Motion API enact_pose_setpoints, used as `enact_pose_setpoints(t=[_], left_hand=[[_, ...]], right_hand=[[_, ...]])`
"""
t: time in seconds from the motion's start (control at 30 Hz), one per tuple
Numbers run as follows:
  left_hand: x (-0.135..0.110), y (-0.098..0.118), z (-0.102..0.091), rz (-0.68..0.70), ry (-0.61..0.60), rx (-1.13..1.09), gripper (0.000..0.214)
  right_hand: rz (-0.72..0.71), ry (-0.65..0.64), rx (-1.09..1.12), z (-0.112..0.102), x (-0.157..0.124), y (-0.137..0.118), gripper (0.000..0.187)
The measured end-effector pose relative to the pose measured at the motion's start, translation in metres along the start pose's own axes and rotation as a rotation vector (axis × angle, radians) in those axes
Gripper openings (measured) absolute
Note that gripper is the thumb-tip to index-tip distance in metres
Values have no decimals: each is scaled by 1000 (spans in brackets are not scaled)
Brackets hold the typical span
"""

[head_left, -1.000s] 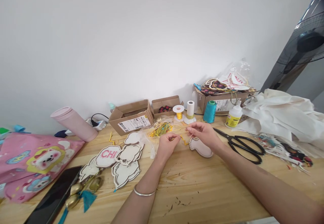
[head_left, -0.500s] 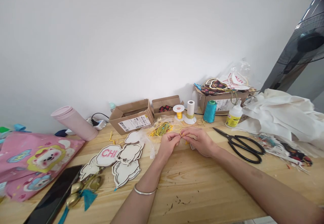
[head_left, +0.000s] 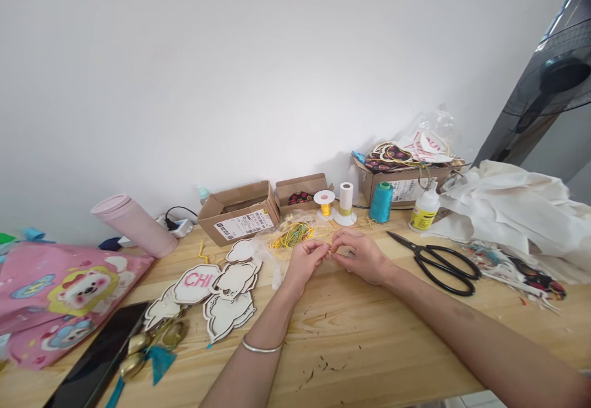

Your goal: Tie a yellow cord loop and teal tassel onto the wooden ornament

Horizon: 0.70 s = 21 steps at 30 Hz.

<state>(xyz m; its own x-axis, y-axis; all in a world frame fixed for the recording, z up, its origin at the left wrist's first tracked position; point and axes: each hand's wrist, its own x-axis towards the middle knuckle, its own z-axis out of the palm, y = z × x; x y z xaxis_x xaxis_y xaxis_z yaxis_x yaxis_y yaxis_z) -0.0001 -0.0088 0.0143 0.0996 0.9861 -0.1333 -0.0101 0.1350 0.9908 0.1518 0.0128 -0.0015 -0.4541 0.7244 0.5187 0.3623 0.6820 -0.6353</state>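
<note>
My left hand (head_left: 305,263) and my right hand (head_left: 360,256) meet fingertip to fingertip above the middle of the table. Both are pinched on a thin yellow cord (head_left: 328,244) that shows between the fingertips; its lower part is hidden. Just behind my left hand lies a bundle of yellow and green cords (head_left: 295,234) on clear plastic. A spool of yellow thread (head_left: 325,209), a white spool (head_left: 346,202) and a teal thread cone (head_left: 381,202) stand beyond my right hand. Black-handled scissors (head_left: 436,260) rest to its right.
Cloud-shaped plaques (head_left: 231,306) lie left of my arms, beside gold bells (head_left: 133,359) and a dark phone (head_left: 99,359). Cardboard boxes (head_left: 240,211) line the wall. A glue bottle (head_left: 424,210) and crumpled white fabric (head_left: 517,217) are on the right. A pink tumbler (head_left: 136,223) leans left.
My right hand's fingers have arched a little more, and the yellow cord between the fingertips shows as a small curve. The view has shifted slightly; the table's objects lie as before.
</note>
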Motion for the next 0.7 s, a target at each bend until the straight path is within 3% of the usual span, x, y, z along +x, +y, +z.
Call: enact_pose_setpoints(t=[0.13, 0.5, 0.7], left_hand=[[0, 0, 0, 20, -7, -3, 24], [4, -6, -1, 37, 160, -26, 19], [5, -8, -3, 91, 176, -43, 18]], right_hand=[[91, -51, -6, 1, -1, 5, 15], [46, 6, -42, -1, 1, -1, 17], [14, -21, -49, 0, 0, 2, 31]])
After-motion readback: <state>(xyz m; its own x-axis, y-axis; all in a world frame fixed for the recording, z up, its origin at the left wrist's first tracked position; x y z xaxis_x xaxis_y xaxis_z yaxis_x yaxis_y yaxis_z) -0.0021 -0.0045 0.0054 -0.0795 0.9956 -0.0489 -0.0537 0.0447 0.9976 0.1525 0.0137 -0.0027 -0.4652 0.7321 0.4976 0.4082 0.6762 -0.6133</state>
